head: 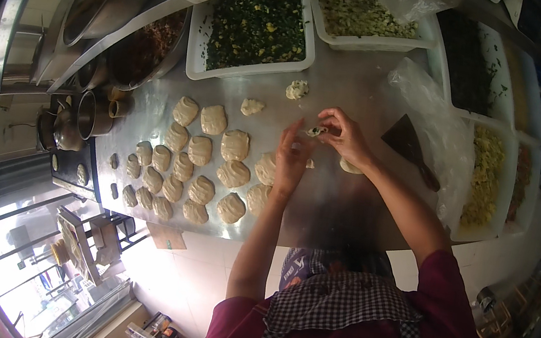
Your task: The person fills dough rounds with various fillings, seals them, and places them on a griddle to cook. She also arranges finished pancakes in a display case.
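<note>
My right hand (346, 137) pinches a small piece of dough (316, 131) with green bits showing in it. Just left of that piece is my left hand (291, 159), its fingers curled and blurred; whether they grip anything is unclear. Both hands are above a steel worktop (348, 87). Rounds of pale dough (236, 145) lie in rows to the left, some partly hidden by my left forearm. Beyond my hands sit a lump of dough with green flecks (297, 89) and a smaller scrap of dough (252, 107). Another dough piece (350, 165) shows below my right wrist.
A scraper (409, 144) with a dark handle lies on the right, beside crumpled clear plastic (426, 94). White tubs of chopped filling, including a green one (258, 29) and a yellow one (483, 179), line the back and right. Metal pots (90, 117) stand at far left.
</note>
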### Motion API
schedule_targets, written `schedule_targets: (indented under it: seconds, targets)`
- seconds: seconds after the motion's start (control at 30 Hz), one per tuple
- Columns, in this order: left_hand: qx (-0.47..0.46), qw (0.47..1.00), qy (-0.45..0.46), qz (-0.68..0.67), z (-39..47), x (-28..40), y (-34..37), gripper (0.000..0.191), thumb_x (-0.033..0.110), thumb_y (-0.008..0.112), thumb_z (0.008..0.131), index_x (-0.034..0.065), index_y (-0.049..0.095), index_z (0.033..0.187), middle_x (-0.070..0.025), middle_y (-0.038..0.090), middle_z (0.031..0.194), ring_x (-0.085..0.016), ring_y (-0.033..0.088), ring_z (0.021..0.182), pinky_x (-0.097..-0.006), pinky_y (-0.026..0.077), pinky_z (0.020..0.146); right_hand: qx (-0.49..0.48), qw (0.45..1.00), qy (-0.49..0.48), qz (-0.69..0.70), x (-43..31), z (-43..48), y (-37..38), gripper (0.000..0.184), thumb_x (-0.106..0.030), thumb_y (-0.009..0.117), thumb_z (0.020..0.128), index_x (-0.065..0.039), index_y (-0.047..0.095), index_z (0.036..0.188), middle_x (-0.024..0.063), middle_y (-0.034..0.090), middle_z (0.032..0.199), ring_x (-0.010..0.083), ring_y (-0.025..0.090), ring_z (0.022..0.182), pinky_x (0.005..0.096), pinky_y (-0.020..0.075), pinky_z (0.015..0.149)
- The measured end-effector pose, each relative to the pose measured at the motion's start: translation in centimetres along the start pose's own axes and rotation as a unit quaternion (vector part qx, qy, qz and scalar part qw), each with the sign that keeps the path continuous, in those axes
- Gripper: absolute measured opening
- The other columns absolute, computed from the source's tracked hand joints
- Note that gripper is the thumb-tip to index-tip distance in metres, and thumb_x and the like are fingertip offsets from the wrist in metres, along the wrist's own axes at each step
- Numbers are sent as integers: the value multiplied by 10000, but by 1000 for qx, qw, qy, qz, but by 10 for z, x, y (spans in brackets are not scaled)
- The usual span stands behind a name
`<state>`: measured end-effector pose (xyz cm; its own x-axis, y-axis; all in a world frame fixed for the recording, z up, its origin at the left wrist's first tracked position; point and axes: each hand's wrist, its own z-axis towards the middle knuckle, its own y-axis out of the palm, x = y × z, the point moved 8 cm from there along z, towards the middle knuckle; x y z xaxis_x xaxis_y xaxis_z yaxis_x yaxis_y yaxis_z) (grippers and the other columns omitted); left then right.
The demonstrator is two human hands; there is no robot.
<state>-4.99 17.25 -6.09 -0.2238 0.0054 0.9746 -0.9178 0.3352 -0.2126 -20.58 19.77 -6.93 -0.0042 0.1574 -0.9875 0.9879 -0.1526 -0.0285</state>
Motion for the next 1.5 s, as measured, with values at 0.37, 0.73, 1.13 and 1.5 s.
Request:
schedule_targets:
  seconds: [0.37,0.73,1.13,1.5]
  targets:
    - [-87,950,232,189,-61,33,80,303,-96,594,834,-1,662,1113,-123,663,1177,-267,637,1061,-367,538,864,56,924,-197,-324,-29,-117,-48,426,127,621,784,-1,623,1190,136,583,1293,337,559,1211,382,525,895]
    - [-230,880,212,358,-86,-3,122,836,490,491,954,-33,189,1533,-219,193,1600,-366,138,1500,-504,157,1200,-9,851,-180,-492,20,-128,-29,597,-175,520,934,22,354,1473,189,304,1562,341,265,1461,452,248,1182]
    - [-218,876,195,384,-64,-7,113,828,582,361,980,-15,211,1535,-215,175,1608,-352,144,1502,-520,152,1190,-54,816,-151,-556,20,-109,-29,660,-283,491,964,54,284,1492,195,210,1597,328,206,1483,494,194,1194]
    - [-216,865,209,402,-112,-2,106,686,394,471,994,-12,276,1513,-209,269,1572,-338,242,1471,-491,241,1164,-48,821,-151,-549,24,-151,-22,628,-267,523,959,61,341,1462,205,281,1566,321,263,1460,527,262,1147]
